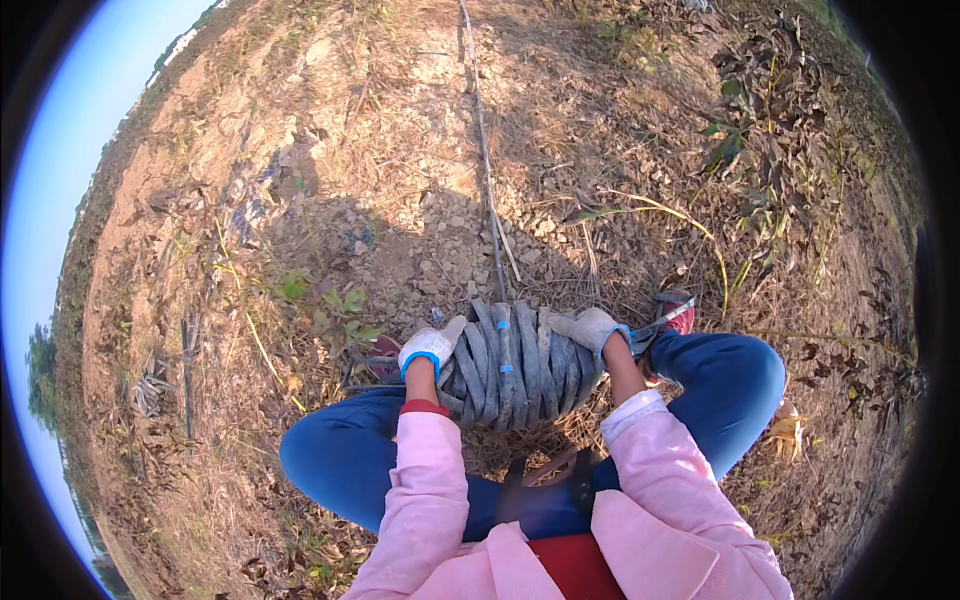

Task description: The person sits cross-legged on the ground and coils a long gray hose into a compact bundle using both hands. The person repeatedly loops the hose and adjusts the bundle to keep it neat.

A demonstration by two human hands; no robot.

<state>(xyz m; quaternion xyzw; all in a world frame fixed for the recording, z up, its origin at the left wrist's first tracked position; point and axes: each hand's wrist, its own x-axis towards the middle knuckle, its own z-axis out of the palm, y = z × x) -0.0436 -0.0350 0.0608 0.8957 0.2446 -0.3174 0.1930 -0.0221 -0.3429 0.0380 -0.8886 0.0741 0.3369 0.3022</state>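
A thick roll of flat grey tubing, likely drip irrigation tape [525,375], lies crosswise between my bent legs. Small blue marks show on one of its outer wraps. My left hand [433,345], in a white knit glove with a blue cuff, grips the roll's left end. The same kind of glove covers my right hand [591,328], which holds the upper right end. From the top of the roll a single strand of tape [484,142] runs straight away over the soil. The undersides of both hands and of the roll are hidden.
Dry leafy plants [780,135] stand on the right, with a bent yellow stem [697,225] near my right foot. A red shoe [681,311] has a grey strip across it. Clods and dry straw cover the ground ahead. A tangled grey bundle [154,390] lies at left.
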